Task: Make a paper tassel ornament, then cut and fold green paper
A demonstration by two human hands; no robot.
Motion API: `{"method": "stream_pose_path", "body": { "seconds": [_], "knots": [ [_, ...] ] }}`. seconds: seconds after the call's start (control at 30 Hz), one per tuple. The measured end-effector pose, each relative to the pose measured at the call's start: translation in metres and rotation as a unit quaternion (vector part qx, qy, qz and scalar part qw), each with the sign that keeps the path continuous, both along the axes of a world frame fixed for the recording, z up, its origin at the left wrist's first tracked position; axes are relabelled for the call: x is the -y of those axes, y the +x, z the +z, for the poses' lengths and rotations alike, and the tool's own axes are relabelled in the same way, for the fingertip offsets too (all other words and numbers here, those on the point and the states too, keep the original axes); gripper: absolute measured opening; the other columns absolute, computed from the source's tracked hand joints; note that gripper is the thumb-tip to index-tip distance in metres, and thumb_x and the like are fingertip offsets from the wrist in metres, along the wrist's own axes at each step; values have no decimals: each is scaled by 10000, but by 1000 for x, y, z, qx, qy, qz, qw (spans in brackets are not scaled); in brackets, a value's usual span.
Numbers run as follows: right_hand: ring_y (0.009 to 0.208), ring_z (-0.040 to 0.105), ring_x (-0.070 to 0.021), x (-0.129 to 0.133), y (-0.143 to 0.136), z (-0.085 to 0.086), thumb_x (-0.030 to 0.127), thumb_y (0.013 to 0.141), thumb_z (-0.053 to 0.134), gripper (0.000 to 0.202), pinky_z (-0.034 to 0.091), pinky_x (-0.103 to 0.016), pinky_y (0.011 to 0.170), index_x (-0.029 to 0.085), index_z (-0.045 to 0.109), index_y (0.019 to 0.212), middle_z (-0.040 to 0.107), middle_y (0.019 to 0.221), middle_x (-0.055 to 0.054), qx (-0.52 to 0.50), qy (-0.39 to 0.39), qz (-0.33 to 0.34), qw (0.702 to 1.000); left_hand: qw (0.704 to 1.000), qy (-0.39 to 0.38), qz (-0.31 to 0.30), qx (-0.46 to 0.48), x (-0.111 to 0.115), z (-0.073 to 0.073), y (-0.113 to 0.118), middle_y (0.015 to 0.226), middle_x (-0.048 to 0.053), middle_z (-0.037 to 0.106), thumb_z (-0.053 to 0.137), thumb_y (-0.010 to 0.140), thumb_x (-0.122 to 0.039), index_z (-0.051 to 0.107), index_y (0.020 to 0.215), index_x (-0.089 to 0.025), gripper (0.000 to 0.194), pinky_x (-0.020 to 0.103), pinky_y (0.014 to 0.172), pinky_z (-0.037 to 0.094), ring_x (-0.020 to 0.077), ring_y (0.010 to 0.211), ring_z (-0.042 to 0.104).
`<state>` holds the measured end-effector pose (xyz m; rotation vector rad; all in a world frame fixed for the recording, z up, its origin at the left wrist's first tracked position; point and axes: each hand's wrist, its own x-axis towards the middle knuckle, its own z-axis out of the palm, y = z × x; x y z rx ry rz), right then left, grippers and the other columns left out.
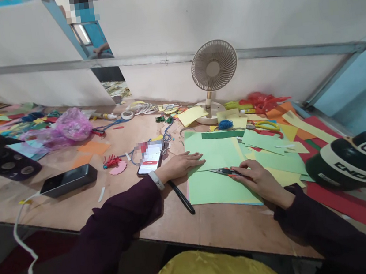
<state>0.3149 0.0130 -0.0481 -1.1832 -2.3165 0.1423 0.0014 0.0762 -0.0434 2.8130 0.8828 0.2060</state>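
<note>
My left hand [181, 164] lies flat with its fingers stretched out, the fingertips on the left edge of a light green paper sheet [219, 190]. In my right hand [258, 179] is a pair of scissors [222, 172] with dark pointed blades and some orange at the handle. The blades lie over the green sheet, pointing left toward my left hand. A thin line or edge runs across the paper from the tips. Other coloured sheets show under its border. Beside my left wrist are a black pen [181, 197] and a lit phone [149, 159].
A small fan [214, 64] stands behind the papers. A large dark jug [353, 163] is at the right, by red paper strips [352, 209]. To the left are a black box-shaped device [68, 181] with a white cable, a dark bottle [1, 155] and a pink plastic bag [73, 126].
</note>
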Motion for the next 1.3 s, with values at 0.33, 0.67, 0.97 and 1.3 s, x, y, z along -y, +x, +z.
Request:
{"method": "stream_pose_path", "body": {
  "seconds": [0.33, 0.67, 0.97, 1.3],
  "knots": [
    [871, 568, -250, -1, -14, 4, 460, 933, 448, 391, 512, -403, 762, 208, 706, 1086, 590, 909, -113, -3, -22, -1, 1000, 1000, 7, -2, -8, 0, -1, 0, 1493, 20, 373, 293, 1015, -228, 415, 1407, -264, 412, 344, 1155, 203, 144, 1387, 319],
    [893, 569, -246, 0, -6, -1, 470, 935, 439, 418, 511, -391, 778, 202, 691, 1134, 585, 935, -114, -12, -30, 8, 999, 1000, 11, -5, -7, 0, -2, 0, 1490, 25, 381, 324, 1008, -207, 425, 1401, -255, 409, 335, 1156, 197, 151, 1388, 318],
    [862, 570, -229, 1, -12, 3, 442, 935, 459, 397, 513, -365, 748, 181, 692, 1123, 575, 905, -106, -14, -36, 31, 999, 1000, 10, -4, -1, 0, -2, 1, 1490, 31, 378, 337, 1005, -195, 424, 1399, -270, 411, 338, 1150, 209, 155, 1382, 329],
    [862, 568, -241, 4, -25, 4, 391, 936, 479, 354, 509, -387, 747, 148, 673, 1106, 588, 907, -114, -19, -25, 39, 999, 1000, 5, -2, 3, 0, -2, 1, 1484, 17, 389, 331, 1010, -204, 431, 1395, -283, 406, 335, 1151, 207, 147, 1384, 325]
  ]
}}
